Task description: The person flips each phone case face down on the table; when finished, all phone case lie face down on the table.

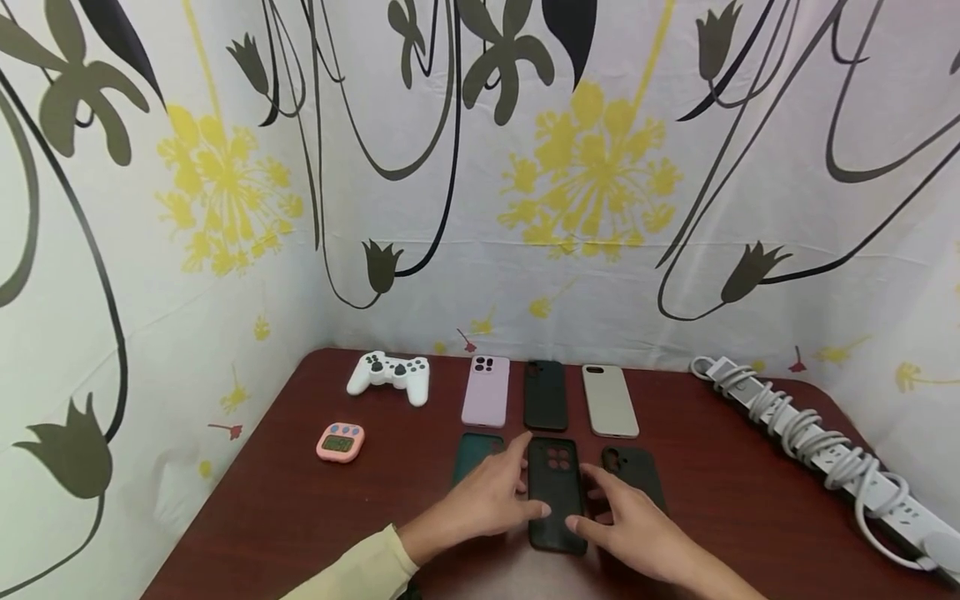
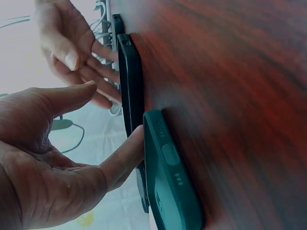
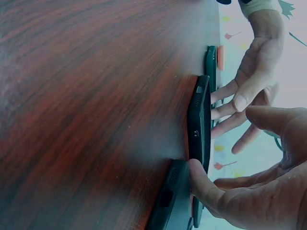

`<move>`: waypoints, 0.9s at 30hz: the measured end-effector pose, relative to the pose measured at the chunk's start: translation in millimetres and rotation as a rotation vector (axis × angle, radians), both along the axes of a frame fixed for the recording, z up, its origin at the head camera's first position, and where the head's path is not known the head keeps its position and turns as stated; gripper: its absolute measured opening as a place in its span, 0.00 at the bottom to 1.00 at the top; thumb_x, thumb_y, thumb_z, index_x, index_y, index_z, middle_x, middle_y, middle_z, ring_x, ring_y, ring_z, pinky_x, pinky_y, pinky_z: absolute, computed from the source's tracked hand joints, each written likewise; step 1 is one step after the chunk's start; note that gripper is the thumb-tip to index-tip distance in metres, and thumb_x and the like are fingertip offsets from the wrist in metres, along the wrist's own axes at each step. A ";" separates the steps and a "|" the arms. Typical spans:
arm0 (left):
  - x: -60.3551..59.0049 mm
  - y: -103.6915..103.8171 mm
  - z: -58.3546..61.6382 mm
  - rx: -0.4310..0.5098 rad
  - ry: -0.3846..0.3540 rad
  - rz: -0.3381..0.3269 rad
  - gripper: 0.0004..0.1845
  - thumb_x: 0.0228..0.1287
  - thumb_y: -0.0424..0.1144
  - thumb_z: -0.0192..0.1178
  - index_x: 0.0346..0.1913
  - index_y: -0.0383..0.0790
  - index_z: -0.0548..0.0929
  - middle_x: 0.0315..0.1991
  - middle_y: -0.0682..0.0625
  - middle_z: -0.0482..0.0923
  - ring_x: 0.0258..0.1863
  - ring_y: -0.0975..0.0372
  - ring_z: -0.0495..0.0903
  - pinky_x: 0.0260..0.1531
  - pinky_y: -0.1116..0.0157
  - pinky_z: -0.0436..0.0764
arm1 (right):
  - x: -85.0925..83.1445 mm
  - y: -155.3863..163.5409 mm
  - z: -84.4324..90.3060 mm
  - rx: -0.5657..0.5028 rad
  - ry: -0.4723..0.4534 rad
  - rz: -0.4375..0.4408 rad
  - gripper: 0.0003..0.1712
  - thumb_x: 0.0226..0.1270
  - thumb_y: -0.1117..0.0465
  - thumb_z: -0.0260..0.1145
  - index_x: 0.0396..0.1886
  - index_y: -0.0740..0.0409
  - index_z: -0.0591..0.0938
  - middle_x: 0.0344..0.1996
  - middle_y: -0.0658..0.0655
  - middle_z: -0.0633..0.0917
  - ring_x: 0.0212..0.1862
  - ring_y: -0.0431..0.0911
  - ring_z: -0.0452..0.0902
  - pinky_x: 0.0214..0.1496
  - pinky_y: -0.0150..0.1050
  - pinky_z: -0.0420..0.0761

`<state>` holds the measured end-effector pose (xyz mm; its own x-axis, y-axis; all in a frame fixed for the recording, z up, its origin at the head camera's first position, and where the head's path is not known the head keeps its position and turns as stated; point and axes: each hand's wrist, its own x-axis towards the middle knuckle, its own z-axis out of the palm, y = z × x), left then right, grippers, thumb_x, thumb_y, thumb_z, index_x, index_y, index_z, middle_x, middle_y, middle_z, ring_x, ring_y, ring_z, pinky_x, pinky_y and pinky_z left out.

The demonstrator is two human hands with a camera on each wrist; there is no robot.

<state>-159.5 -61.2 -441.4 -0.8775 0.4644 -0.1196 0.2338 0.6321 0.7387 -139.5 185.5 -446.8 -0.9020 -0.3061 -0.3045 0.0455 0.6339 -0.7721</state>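
A black phone case (image 1: 557, 496) with a square group of camera holes lies in the middle of the front row, hollow side up. My left hand (image 1: 491, 496) is at its left side, thumb spread over that edge and fingers relaxed. On the other side, my right hand (image 1: 633, 529) has its thumb near the right edge and its fingers apart. Neither hand grips the case. Left of it is a teal case (image 2: 180, 187), with a left fingertip right at its rim in the left wrist view. A dark case (image 1: 641, 471) lies partly hidden behind my right hand.
Behind stand a lilac case (image 1: 485, 396), another black case (image 1: 545, 396) and a beige case (image 1: 611, 404) in a row. A white game controller (image 1: 390, 375) and pink timer (image 1: 341, 442) lie left. A power strip (image 1: 832, 458) wrapped in its cord runs along the right edge.
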 end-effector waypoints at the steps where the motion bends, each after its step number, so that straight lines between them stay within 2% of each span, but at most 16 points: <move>1: -0.3 0.0 -0.4 -0.002 0.004 0.001 0.54 0.63 0.48 0.77 0.84 0.38 0.56 0.62 0.38 0.83 0.45 0.61 0.88 0.39 0.62 0.86 | 0.0 -0.3 0.0 0.006 0.000 0.006 0.52 0.69 0.45 0.75 0.82 0.63 0.62 0.73 0.72 0.73 0.62 0.60 0.84 0.52 0.55 0.88; 9: -3.0 1.2 -3.3 0.000 0.025 -0.023 0.52 0.64 0.46 0.76 0.83 0.35 0.56 0.61 0.37 0.84 0.42 0.64 0.89 0.38 0.67 0.85 | 0.1 -7.6 -1.1 0.023 0.009 -0.007 0.51 0.70 0.45 0.75 0.83 0.60 0.62 0.75 0.70 0.72 0.62 0.59 0.83 0.52 0.56 0.87; 13: -4.2 0.0 -0.8 0.029 -0.038 -0.001 0.53 0.65 0.46 0.75 0.84 0.39 0.54 0.63 0.37 0.83 0.40 0.66 0.87 0.37 0.65 0.85 | 1.1 -12.6 -0.3 0.042 0.017 -0.015 0.51 0.70 0.42 0.74 0.83 0.58 0.62 0.75 0.69 0.72 0.62 0.59 0.82 0.52 0.57 0.86; 18: -4.7 -1.9 2.0 0.036 -0.112 0.031 0.52 0.66 0.49 0.74 0.85 0.44 0.54 0.67 0.40 0.81 0.41 0.65 0.87 0.39 0.59 0.86 | 3.0 -15.1 2.0 0.048 0.016 -0.019 0.50 0.71 0.40 0.72 0.83 0.56 0.62 0.77 0.69 0.69 0.67 0.62 0.78 0.54 0.59 0.85; 22: -5.3 -1.1 2.6 0.028 -0.128 0.029 0.53 0.66 0.52 0.74 0.85 0.46 0.54 0.67 0.41 0.81 0.41 0.65 0.87 0.40 0.57 0.87 | 5.1 -13.2 3.5 0.028 -0.003 -0.045 0.50 0.72 0.40 0.71 0.84 0.55 0.60 0.80 0.70 0.65 0.70 0.65 0.76 0.57 0.61 0.84; 27: -4.7 -0.2 3.1 0.053 -0.142 0.021 0.52 0.66 0.52 0.73 0.85 0.46 0.54 0.69 0.41 0.80 0.40 0.66 0.87 0.38 0.59 0.86 | 6.9 -8.3 4.8 -0.027 -0.038 -0.074 0.50 0.74 0.40 0.69 0.85 0.53 0.57 0.82 0.72 0.60 0.72 0.69 0.72 0.59 0.63 0.84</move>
